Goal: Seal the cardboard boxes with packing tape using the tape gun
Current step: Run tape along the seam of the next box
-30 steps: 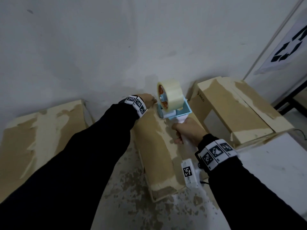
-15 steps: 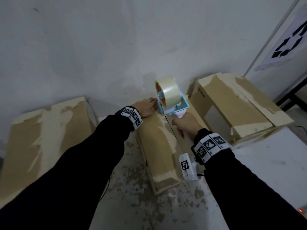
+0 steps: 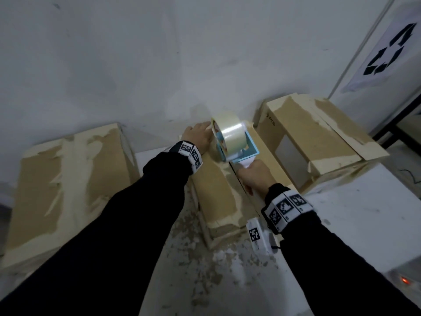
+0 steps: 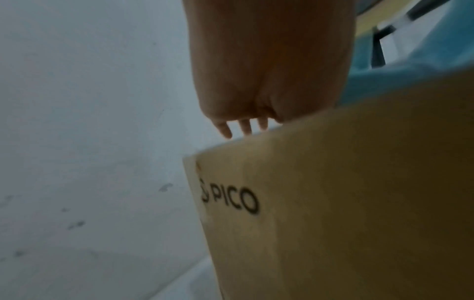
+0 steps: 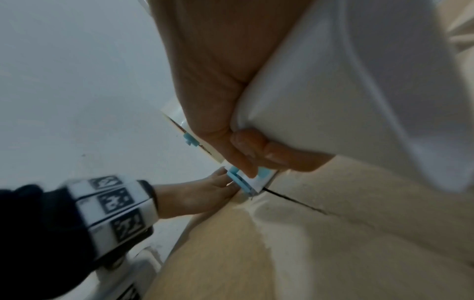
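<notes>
Centrally, the middle cardboard box (image 3: 214, 190) lies on the white table (image 3: 364, 224), its top flaps meeting in a dark seam that runs from 6 toward 12 o'clock. At the far end of that seam sits the tape gun (image 3: 237, 147), blue-framed with a roll of clear tape (image 3: 231, 135) standing on edge above it. The right hand (image 3: 255, 176) grasps the gun's white handle, fingers wrapped around it, with the gun's front edge down on the seam. The left hand (image 3: 200, 137) rests at 11 o'clock of the gun on the box's far end, palm down, fingers loosely extended over the far edge, holding nothing. A second cardboard box (image 3: 319, 142) printed PICO stands at 2 o'clock, just beside the middle one. A third box (image 3: 68, 179) lies at 9 o'clock, apart. Behind them rises a grey wall (image 3: 159, 53).
</notes>
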